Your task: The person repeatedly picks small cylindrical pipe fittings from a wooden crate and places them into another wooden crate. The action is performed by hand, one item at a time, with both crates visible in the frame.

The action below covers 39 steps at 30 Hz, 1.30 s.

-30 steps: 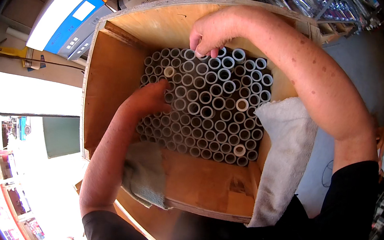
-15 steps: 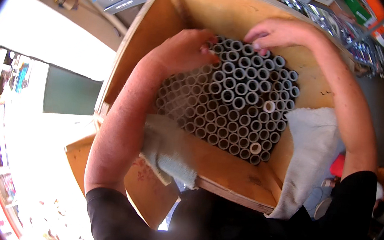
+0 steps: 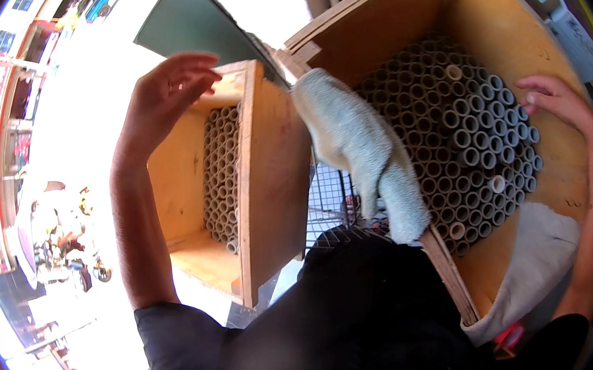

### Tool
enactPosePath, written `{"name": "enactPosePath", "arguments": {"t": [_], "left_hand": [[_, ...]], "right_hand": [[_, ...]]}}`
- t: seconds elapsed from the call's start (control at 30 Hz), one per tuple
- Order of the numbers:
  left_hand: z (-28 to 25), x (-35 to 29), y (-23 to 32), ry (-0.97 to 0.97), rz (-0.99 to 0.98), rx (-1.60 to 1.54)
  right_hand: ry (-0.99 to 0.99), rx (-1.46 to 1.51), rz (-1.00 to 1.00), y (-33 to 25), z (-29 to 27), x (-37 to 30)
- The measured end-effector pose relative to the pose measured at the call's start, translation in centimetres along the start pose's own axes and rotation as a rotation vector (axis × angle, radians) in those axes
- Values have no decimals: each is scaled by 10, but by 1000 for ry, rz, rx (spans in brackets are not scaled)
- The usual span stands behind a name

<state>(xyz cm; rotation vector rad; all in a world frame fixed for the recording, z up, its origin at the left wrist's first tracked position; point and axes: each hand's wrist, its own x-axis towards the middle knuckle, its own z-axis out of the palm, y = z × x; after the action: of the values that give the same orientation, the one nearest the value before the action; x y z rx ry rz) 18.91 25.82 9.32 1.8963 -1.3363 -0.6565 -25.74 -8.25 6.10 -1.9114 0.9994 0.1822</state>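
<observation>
A wooden box (image 3: 556,152) on the right holds many short grey tubes (image 3: 468,157) standing on end, a few with whiter rims. My right hand (image 3: 558,103) is over the far right of this box, fingers loosely bent and apart, beside the outermost tubes, with nothing visible in it. My left hand (image 3: 173,90) hangs in the air above a smaller wooden box (image 3: 275,182) on the left, fingers stretched and apart. Rows of similar tubes (image 3: 220,183) show inside that box. Neither hand appears to hold anything.
A pale blue towel (image 3: 360,137) drapes over the right box's near-left edge, and a grey cloth (image 3: 535,260) over its near right corner. A green-grey panel (image 3: 192,20) lies beyond the smaller box. Packages (image 3: 580,42) stand at the far right. Bright street beyond on the left.
The view has swung left, bringing the smaller box into sight. My left hand has left the tubes in the large box and moved out over the smaller one. My right hand has shifted toward the right wall.
</observation>
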Motion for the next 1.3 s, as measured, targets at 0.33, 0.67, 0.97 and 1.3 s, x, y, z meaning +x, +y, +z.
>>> {"name": "enactPosePath", "arguments": {"t": [0.33,0.67,0.97,1.3], "left_hand": [[17,-154,-190,35,-675,-28],[69,-175,-217,-162,-683,-139],[96,-185,-208,-61,-530,194],[108,-185,-176,-206,-317,408]], "right_hand": [[-87,-59,28,11,-8,16],[-112,-129,13,26,-21,20],[-78,-90,16,31,-18,20],[-90,-65,19,30,-20,20]]}}
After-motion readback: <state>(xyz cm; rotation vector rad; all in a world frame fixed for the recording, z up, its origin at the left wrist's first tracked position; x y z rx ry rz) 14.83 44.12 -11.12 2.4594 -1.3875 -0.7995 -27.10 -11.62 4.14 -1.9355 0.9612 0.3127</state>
